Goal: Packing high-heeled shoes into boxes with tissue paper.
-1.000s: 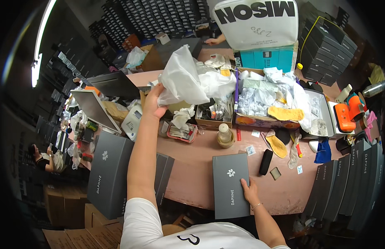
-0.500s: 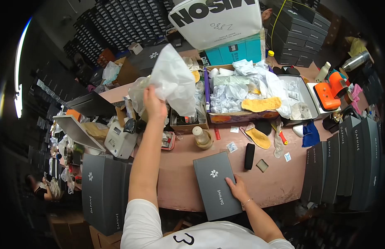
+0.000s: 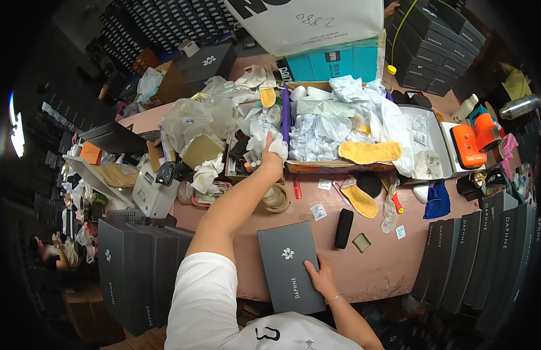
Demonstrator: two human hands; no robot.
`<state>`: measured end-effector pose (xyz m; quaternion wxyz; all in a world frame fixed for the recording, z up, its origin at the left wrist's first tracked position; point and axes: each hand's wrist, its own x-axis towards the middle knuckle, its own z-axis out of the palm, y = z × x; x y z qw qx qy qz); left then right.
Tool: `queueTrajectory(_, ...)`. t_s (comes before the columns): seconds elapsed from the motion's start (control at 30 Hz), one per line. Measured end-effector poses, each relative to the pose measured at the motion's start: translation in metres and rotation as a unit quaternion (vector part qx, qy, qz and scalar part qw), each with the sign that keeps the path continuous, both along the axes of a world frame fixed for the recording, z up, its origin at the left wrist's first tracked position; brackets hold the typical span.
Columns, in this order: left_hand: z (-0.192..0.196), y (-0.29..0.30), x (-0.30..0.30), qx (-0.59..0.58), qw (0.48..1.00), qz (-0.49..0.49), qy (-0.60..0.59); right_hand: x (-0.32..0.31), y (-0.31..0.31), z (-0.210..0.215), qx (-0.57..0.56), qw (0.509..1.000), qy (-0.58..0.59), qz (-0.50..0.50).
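My left hand (image 3: 272, 153) reaches far forward and is closed on a piece of white tissue paper (image 3: 269, 129) at the near left corner of an open box (image 3: 340, 166) full of crumpled white paper. My right hand (image 3: 320, 276) rests flat on the lower right edge of a dark grey shoebox (image 3: 288, 262) lying closed on the pink table (image 3: 381, 262) right in front of me. A tan insole (image 3: 369, 151) lies on the paper in the open box, and a second insole (image 3: 359, 198) lies on the table just before it.
Stacks of dark grey shoebox lids stand at the left (image 3: 130, 268) and right (image 3: 474, 256). A roll of tape (image 3: 276, 198), a black case (image 3: 343, 228), an orange device (image 3: 471, 140), a white label printer (image 3: 153, 192) and clear plastic bags (image 3: 194, 119) crowd the table. A teal carton (image 3: 334, 61) stands behind.
My left hand has come down from holding a large white sheet up high to the corner of the open box. My right hand stays on the grey shoebox.
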<state>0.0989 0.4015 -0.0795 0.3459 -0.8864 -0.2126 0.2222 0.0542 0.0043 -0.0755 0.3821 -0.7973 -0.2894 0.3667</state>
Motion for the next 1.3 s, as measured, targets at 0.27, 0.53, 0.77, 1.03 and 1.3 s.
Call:
queueTrajectory(0.27,0.171,-0.105,-0.092,-0.386,0.880,0.007,-0.276,0.009,-0.006,-0.037,0.021,0.999,0.029,-0.002)
queueTrajectory(0.53,-0.023,-0.329,-0.263,-0.730,0.169,0.394,-0.531,-0.009,-0.094,-0.003,0.007,0.956,0.292,0.041)
queueTrajectory(0.77,0.073,-0.323,-0.281,-0.761,-0.114,0.488,-0.413,-0.022,-0.083,0.087,0.124,0.942,0.304,0.069)
queueTrajectory(1.03,0.133,-0.291,-0.289,-0.789,-0.175,0.458,-0.371,-0.055,-0.045,0.165,0.136,0.960,0.242,0.040)
queueTrajectory(1.3,0.157,-0.303,-0.283,-0.826,-0.117,0.417,-0.362,-0.056,-0.081,0.178,0.192,0.958,0.202,0.068)
